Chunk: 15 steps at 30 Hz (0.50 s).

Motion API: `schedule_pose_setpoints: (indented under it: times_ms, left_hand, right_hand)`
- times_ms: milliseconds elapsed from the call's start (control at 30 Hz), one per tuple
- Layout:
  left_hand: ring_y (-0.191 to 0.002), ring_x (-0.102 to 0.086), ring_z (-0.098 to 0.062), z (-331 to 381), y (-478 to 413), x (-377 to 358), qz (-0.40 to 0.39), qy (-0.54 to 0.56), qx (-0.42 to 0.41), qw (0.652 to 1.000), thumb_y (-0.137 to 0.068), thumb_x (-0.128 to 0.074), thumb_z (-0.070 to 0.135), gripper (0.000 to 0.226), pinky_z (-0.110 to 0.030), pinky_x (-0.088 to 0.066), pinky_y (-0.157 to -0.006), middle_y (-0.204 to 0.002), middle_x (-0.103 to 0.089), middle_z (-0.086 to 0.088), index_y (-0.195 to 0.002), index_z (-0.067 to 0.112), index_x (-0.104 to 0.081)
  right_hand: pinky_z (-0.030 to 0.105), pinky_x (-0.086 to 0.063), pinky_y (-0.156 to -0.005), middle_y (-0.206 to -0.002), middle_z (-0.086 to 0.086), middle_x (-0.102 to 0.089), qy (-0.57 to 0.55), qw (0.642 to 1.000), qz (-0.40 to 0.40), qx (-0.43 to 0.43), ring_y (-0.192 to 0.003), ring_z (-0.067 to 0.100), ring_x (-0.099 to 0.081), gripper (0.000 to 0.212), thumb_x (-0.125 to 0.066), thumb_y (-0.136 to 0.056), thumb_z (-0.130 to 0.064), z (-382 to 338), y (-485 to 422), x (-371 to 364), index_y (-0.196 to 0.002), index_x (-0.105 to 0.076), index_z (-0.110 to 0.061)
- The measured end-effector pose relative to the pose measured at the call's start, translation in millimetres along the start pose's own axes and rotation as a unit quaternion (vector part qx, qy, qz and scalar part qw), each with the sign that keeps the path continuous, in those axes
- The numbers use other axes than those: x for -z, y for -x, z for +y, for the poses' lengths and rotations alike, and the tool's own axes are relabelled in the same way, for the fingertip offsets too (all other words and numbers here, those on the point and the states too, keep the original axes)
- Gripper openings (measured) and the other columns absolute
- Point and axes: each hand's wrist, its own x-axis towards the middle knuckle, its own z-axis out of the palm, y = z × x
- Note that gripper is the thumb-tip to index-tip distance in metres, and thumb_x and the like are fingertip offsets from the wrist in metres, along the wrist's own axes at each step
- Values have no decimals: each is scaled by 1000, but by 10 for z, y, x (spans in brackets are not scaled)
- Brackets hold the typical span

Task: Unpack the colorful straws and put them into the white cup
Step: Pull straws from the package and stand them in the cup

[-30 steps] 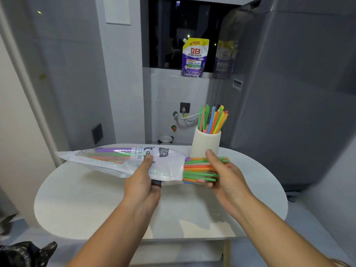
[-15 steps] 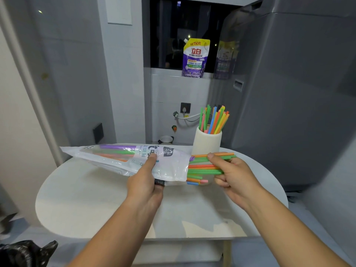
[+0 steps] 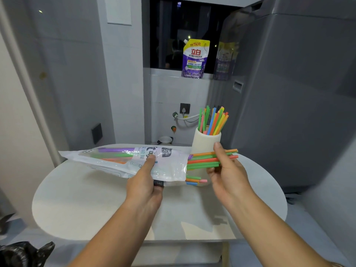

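Plastic packet (image 3: 134,162) of colourful straws held over the round white table (image 3: 96,199), centre of frame.

The left hand (image 3: 143,186) grips the packet near its open end, thumb pressed on the printed top, fingers curled underneath. The right hand (image 3: 227,174) pinches a bundle of straws (image 3: 204,159) (orange, green, red) sticking out of the packet's mouth, thumb on top, fingers curled beneath. A few shorter ends (image 3: 193,180) poke out lower down. Right behind the bundle, centre-right, the white cup (image 3: 207,142) stands on the table with more straws (image 3: 212,120) upright in it; whether the bundle touches the cup I can't quite tell from here. A purple pouch (image 3: 195,58) stands on the ledge, upper centre.
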Motion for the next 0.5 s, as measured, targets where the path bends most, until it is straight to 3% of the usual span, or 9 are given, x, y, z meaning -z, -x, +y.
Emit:
schedule_pose_setpoints:
  times_ms: [100,200,333,400,500]
  left_hand:
    - [-96,-76,-19,-9,-6,6,-5,-2,5,1000,-91,-74,8,42,-39,-65,-69,-118,-77,-6,-131,14,-64]
    - [-99,-76,-20,-7,-27,13,-9,-4,9,1000,-91,-74,8,43,-43,-64,-73,-118,-77,-6,-132,14,-64]
    - [-90,-78,-17,7,-49,34,-5,-1,15,1000,-91,-73,8,42,-35,-65,-60,-117,-77,-7,-132,13,-64]
    - [-85,-78,-15,2,-57,34,-5,6,20,1000,-92,-72,7,42,-31,-62,-54,-117,-77,-7,-133,12,-64]
    - [-86,-78,-16,5,-83,30,0,10,22,1000,-92,-72,7,44,-31,-62,-55,-117,-77,-7,-135,13,-63]
  right_hand:
    - [22,-49,-44,-84,1,-72,19,999,-14,-25,-59,11,-67,19,-73,-87,-30,49,42,-69,-99,-68,-16]
    - [22,-42,-42,-68,1,-63,122,993,-1,1,-52,15,-49,21,-72,-89,-35,52,-10,-59,-82,-71,-15]
    - [31,-47,-62,-63,-5,-69,249,963,13,105,-60,12,-61,29,-66,-93,-33,-42,-64,-18,-69,-73,-19]
    - [29,-41,-59,-54,-11,-62,282,949,24,137,-50,5,-54,34,-63,-95,-31,-121,-84,2,-64,-69,-20]
    - [25,-36,-49,-47,-8,-51,273,949,23,154,-43,8,-43,35,-61,-96,-29,-234,-118,41,-67,-64,-11]
